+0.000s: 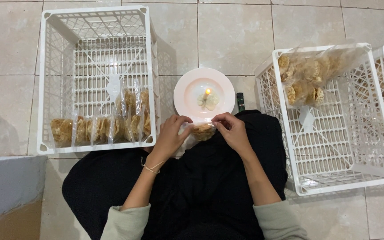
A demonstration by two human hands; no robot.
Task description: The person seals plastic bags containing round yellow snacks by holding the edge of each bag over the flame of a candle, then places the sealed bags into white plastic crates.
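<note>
My left hand [170, 135] and my right hand [232, 130] both grip a small clear plastic bag of round brown crackers [202, 131], held over my black-clad lap. Just beyond the bag stands a pale pink plate [187, 89] with a short lit candle [207, 93] stuck in melted wax at its middle. The bag's top edge is pinched between the fingers of both hands, close to the plate's near rim.
A white plastic crate [98, 53] on the left holds a row of sealed cracker bags [103, 126]. A second white crate [334, 146] on the right holds loose bags of crackers [307, 75]. A dark lighter [240, 101] lies beside the plate. Tiled floor all around.
</note>
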